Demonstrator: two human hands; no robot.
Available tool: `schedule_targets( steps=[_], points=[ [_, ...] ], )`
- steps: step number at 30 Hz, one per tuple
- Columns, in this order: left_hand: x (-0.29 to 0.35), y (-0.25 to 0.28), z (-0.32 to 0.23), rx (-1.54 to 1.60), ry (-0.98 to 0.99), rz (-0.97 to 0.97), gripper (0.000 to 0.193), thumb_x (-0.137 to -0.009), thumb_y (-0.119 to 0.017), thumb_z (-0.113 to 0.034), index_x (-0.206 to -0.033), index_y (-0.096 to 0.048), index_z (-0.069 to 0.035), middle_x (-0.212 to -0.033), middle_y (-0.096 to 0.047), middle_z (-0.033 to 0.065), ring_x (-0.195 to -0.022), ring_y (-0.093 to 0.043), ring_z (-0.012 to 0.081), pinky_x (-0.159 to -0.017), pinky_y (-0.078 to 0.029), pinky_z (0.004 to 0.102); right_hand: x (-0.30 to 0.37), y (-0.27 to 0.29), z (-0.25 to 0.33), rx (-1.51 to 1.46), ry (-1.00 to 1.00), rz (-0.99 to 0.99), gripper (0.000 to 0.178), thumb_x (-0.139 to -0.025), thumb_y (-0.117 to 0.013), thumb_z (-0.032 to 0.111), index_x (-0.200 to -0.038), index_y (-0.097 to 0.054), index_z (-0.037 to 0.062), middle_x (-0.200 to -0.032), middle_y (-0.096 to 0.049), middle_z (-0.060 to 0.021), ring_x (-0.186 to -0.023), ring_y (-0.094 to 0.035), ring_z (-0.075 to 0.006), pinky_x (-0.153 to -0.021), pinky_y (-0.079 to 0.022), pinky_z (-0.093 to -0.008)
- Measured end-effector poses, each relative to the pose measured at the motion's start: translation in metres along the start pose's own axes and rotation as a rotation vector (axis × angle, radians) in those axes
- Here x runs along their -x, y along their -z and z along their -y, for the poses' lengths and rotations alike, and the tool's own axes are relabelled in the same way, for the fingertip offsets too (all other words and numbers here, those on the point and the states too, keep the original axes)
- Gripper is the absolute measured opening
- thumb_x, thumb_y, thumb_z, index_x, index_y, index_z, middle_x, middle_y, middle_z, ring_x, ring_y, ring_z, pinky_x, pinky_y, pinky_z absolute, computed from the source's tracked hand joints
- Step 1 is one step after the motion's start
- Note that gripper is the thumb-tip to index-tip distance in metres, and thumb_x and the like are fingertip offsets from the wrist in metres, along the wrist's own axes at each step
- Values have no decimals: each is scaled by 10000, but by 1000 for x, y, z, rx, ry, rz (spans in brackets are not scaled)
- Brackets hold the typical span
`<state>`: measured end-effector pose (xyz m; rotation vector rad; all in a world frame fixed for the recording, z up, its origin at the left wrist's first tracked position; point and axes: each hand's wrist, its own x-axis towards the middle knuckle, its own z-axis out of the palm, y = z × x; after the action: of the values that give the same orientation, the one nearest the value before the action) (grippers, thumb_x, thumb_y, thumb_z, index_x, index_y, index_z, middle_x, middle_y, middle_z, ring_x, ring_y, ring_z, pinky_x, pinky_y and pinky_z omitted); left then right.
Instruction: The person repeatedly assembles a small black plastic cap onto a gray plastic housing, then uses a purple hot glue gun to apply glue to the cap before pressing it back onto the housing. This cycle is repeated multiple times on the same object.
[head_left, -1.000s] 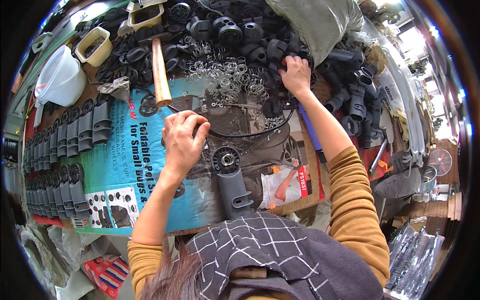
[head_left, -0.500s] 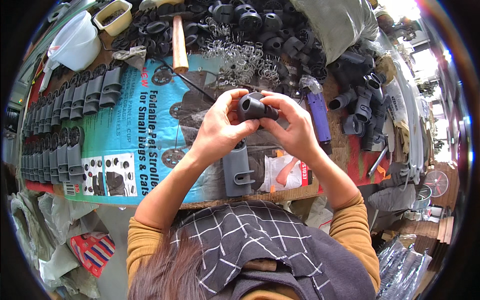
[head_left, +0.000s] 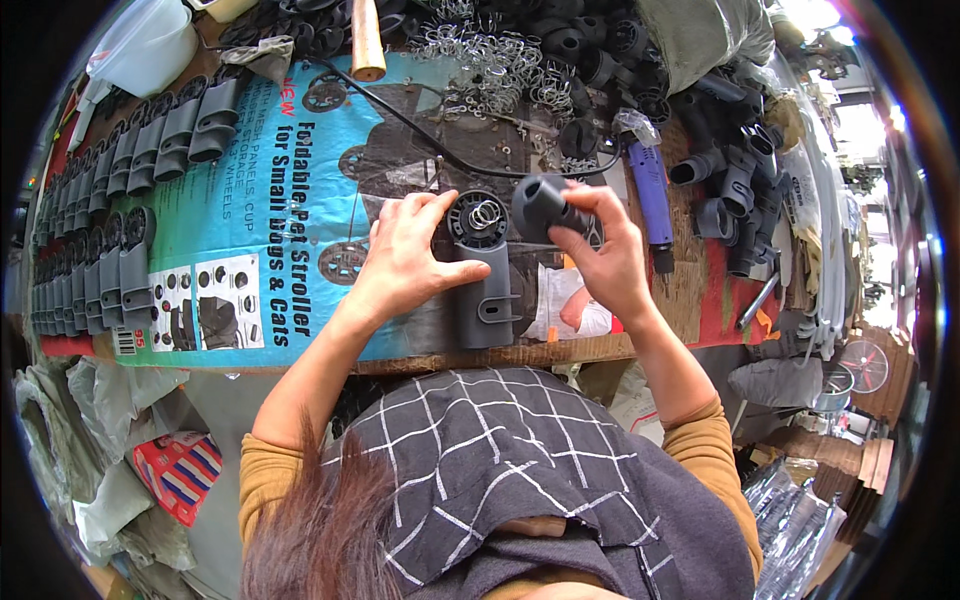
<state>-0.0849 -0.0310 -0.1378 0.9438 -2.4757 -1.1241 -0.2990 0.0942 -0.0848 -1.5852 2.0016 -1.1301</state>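
My right hand (head_left: 607, 247) grips a hollow black plastic joint piece (head_left: 540, 206), holding it just right of a grey plastic fitting (head_left: 484, 295). That fitting lies on the printed cardboard in front of me, its round toothed end away from me and a U-shaped clip on its near part. A metal coil spring (head_left: 485, 215) sits in the middle of the toothed round end. At the fitting's left side, my left hand (head_left: 403, 255) is open, thumb reaching over the grey body and index finger beside the round end.
Rows of similar grey fittings (head_left: 180, 130) stand at the left. A wooden handle (head_left: 367, 45), a heap of metal springs (head_left: 500, 75) and black plastic parts (head_left: 600, 50) lie at the back. A purple tool (head_left: 650, 190) and loose dark tube parts (head_left: 735, 185) are at the right.
My hands have parted: the left has come down beside the grey fitting, while the right has carried the black joint piece rightward. The fitting's round end and spring now show.
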Motion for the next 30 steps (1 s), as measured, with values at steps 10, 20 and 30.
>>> schedule_targets(
  steps=[10,20,30],
  points=[
    [-2,0,6,85,-23,-35,773,-741,-759,-492,-1311,-549,-14,-1246,-543,158,-1176,-471,334,-1034,-369,434,-39,-28,20,210,217,383,388,-759,-737,75,-1137,-649,73,-1212,-634,-121,-1099,-576,-298,-954,-463,-407],
    [-22,17,0,79,22,193,550,-784,-749,-363,-1170,-616,4,-1100,-586,174,-1101,-503,341,-985,-410,425,-33,-30,1,-117,-127,502,408,-797,-724,52,-1191,-619,46,-1291,-614,-149,-1193,-594,-275,-1001,-454,-370],
    [-45,37,-25,1,126,383,447,-725,-789,-311,-987,-672,32,-975,-662,218,-957,-636,356,-848,-496,430,-38,-30,-12,-179,-101,526,367,-822,-724,140,-1166,-613,80,-1031,-701,-126,-951,-688,-247,-806,-524,-349]
  ],
)
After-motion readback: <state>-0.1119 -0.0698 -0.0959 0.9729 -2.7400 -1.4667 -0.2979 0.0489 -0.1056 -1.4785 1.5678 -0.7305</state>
